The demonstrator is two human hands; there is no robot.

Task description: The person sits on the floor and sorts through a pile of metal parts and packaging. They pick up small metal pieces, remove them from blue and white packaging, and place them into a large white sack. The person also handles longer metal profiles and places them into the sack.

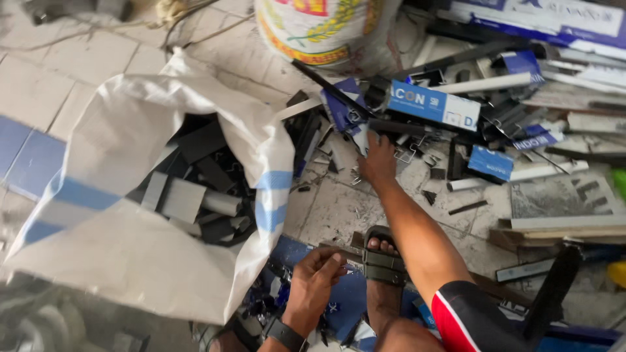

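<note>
My right hand (377,163) reaches forward into a pile of black and grey profile offcuts (417,140) on the tiled floor, its fingers resting on a dark strip (398,128). Whether it grips the strip I cannot tell. My left hand (316,277) is low near my sandalled foot (383,264), fingers curled around small dark scraps. A black watch sits on that wrist. To the left a large white woven sack (124,254) with blue stripes lies open, holding several black and grey offcuts (195,189).
A second printed white sack (326,29) stands at the top centre. Blue-and-white wrapped lengths (433,104) and long profiles (561,26) clutter the right side. Flat boards (561,228) lie at the right. Cords (189,13) trail at the top left.
</note>
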